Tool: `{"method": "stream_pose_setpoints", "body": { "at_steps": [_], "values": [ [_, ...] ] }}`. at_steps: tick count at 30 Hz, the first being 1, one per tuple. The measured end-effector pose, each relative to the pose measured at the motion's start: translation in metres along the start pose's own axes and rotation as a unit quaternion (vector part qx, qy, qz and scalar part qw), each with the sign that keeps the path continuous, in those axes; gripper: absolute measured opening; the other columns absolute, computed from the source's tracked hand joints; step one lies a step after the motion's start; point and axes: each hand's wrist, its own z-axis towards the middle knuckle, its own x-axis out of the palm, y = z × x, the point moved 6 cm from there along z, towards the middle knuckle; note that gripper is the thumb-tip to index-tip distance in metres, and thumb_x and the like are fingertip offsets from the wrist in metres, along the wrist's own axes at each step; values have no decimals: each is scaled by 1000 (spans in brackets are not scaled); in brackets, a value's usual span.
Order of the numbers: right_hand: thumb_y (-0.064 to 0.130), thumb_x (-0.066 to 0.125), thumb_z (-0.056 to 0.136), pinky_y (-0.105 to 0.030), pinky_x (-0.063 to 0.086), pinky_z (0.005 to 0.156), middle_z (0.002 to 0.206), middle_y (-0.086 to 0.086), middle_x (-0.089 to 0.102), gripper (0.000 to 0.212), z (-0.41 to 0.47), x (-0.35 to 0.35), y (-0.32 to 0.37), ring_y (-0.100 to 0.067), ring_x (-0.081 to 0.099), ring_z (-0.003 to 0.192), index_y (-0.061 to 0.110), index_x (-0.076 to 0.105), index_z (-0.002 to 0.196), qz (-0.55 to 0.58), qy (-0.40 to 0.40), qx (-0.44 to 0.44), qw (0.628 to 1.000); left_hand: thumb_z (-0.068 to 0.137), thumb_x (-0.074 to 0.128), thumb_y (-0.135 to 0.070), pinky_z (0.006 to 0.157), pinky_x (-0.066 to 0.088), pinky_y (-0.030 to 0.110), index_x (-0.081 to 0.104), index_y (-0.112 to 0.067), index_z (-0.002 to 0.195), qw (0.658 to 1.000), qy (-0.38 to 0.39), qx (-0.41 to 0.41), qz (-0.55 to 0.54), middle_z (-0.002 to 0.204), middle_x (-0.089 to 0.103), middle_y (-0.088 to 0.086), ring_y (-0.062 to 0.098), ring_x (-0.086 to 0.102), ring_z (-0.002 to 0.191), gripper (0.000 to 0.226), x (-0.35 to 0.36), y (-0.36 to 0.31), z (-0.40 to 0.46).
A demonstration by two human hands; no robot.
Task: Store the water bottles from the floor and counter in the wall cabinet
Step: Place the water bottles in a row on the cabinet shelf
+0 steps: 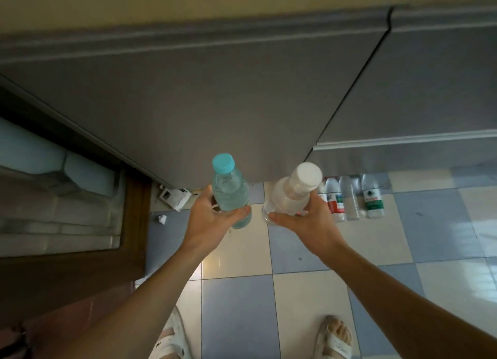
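A person's left hand [212, 216] grasps a clear plastic water bottle with a turquoise screw cap [231, 190], fingers wrapped round its lower body, the bottle upright and tilted slightly away. Just beside it, the right hand [298, 219] grasps a clear plastic bottle with a wide white cap [291, 194], leaning to the right, its cap near the lower corner of the grey cabinet door [215, 103] that fills the upper part of the view. Both bottles are held in the air in front of that door, above a floor of blue and cream checked tiles [242, 299]. Beyond the right hand, a row of clear plastic bottles [349, 200] stands on the floor against the base of the cabinets, some with red labels and one with a green label. Near the left hand, a small white carton [174, 197] and a crumpled scrap of white paper [162, 219] lie on the tiles. A dark wooden frame [134, 211] runs along the left. Two feet in white sandals [336, 340] stand at the bottom edge.
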Motion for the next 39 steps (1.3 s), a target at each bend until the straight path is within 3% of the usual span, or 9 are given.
{"method": "stream_pose_setpoints", "body": {
  "at_steps": [7, 13, 19, 21, 26, 28, 32, 36, 39],
  "values": [
    [31, 92, 69, -14, 56, 78, 114, 16, 70, 71, -91, -44, 163, 0, 66, 105, 33, 56, 130, -5, -2, -43, 999, 66, 90, -33, 87, 55, 24, 61, -27, 122, 998, -6, 50, -38, 112, 71, -13, 3, 66, 105, 63, -54, -151, -99],
    [28, 91, 71, -13, 56, 74, 110, 25, 70, 61, -147, -72, 305, 2, 68, 101, 39, 57, 120, -17, -21, -113, 993, 70, 91, -20, 78, 57, 19, 66, -26, 110, 988, -7, 143, -62, 104, 75, -11, 7, 71, 98, 47, -97, -282, -140],
    [29, 91, 72, -10, 53, 78, 110, 22, 72, 61, -175, -74, 450, 4, 68, 101, 28, 60, 125, -9, -83, -217, 973, 68, 89, -40, 76, 52, 10, 72, -35, 103, 961, -9, 273, -41, 101, 76, -14, 3, 71, 96, 39, -157, -429, -160],
    [36, 91, 70, -16, 54, 82, 110, 23, 72, 61, -185, -68, 500, 3, 67, 102, 33, 60, 123, -6, -116, -245, 962, 70, 89, -37, 69, 52, 8, 71, -42, 97, 950, -5, 309, -39, 96, 76, -17, -1, 72, 88, 33, -179, -477, -166],
    [55, 88, 59, -39, 54, 95, 109, 17, 74, 68, -206, -58, 619, -4, 69, 104, 35, 62, 120, 34, -182, -313, 932, 71, 89, -35, 64, 51, 7, 69, -36, 99, 918, -21, 392, -59, 93, 75, -19, -4, 70, 85, 34, -227, -597, -182],
    [52, 88, 59, -34, 55, 92, 108, 19, 74, 68, -212, -58, 659, -1, 69, 101, 36, 62, 119, 56, -190, -341, 919, 73, 89, -32, 64, 53, 10, 67, -36, 103, 906, -24, 418, -65, 94, 75, -19, -4, 70, 85, 37, -239, -639, -186],
    [51, 90, 55, -30, 54, 89, 109, 16, 74, 73, -209, -72, 733, -3, 69, 103, 36, 61, 121, 78, -189, -378, 903, 69, 90, -38, 69, 57, 15, 49, -27, 128, 888, -53, 449, -85, 111, 67, -13, -8, 67, 93, 72, -258, -720, -189],
    [46, 92, 56, -6, 51, 64, 107, 17, 71, 66, -198, -105, 803, 14, 63, 90, 47, 57, 112, 68, -187, -424, 884, 73, 89, -34, 68, 52, 7, 49, -23, 127, 856, -96, 498, -100, 114, 67, -10, -9, 65, 95, 68, -264, -796, -190],
    [48, 90, 55, -5, 50, 62, 100, 22, 72, 59, -192, -131, 854, 14, 64, 88, 48, 60, 105, 64, -169, -465, 867, 74, 88, -36, 70, 53, 9, 52, -24, 129, 829, -125, 536, -96, 114, 69, -13, -6, 66, 98, 66, -265, -851, -196]
  ]
}}
